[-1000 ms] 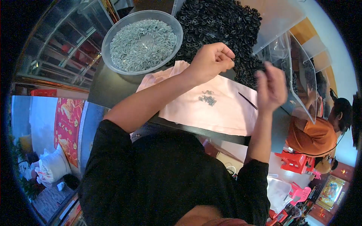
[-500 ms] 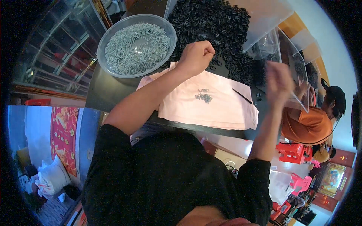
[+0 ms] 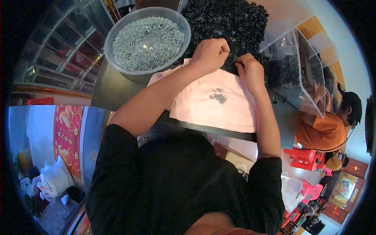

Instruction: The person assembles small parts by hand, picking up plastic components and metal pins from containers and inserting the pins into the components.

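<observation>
My left hand (image 3: 211,55) has its fingers curled and pinched at the near edge of a heap of small black plastic parts (image 3: 225,23); whatever it may hold is hidden. Close by on its right, my right hand (image 3: 252,73) also has bent fingers, at the same edge of the heap, and its contents cannot be seen. Below both hands a pale pink cloth (image 3: 196,109) covers the table's front, bearing a small cluster of silver screw-like pieces (image 3: 219,98). Many more such pieces fill a clear round tub (image 3: 107,51) left of my left hand.
Clear plastic bins (image 3: 307,72) with black parts stand at the right. Beyond them sits a person in an orange top (image 3: 321,131). Red stools (image 3: 303,156) stand on the floor at the right. A white sack (image 3: 56,180) lies at the lower left.
My right hand has moved left from beside the bins to the black heap near my left hand. Its forearm now covers the dark stick on the cloth. My left hand stays curled.
</observation>
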Tool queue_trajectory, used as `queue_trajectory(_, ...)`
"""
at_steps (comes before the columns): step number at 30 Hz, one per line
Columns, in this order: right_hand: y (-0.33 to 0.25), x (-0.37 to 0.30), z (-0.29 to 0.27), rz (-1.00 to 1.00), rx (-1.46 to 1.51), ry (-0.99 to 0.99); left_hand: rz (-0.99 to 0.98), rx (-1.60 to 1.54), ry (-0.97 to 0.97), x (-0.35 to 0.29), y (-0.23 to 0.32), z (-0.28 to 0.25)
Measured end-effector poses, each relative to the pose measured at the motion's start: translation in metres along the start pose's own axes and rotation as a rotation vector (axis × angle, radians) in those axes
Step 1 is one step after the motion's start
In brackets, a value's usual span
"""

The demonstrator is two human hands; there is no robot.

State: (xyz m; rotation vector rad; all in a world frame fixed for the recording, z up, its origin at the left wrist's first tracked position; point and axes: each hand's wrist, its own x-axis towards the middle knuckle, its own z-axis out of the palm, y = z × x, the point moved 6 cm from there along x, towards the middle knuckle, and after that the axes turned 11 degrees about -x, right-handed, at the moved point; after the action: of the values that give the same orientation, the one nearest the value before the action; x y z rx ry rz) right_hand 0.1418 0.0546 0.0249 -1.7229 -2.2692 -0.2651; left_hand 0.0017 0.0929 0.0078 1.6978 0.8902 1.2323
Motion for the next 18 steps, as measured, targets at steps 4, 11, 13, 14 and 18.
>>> queue_trajectory(4, -0.001, -0.002, -0.009, 0.014, -0.095, 0.029, 0.027, 0.058, -0.078, 0.0, 0.011, 0.003)
queue_trajectory(11, 0.014, -0.025, -0.019, 0.275, 0.651, 0.009, 0.075, 0.354, -0.699, -0.024, 0.03, 0.026)
queue_trajectory(13, 0.016, -0.031, -0.016, 0.305, 0.843, 0.034, 0.03, 0.39, -0.77, -0.031, 0.033, 0.034)
queue_trajectory(14, 0.019, -0.032, -0.014, 0.308, 0.849, 0.036, 0.022, 0.414, -0.805, -0.034, 0.033, 0.039)
queue_trajectory(18, 0.018, -0.035, -0.003, 0.401, 1.131, -0.009, 0.045, 0.576, -0.897, -0.042, 0.024, 0.053)
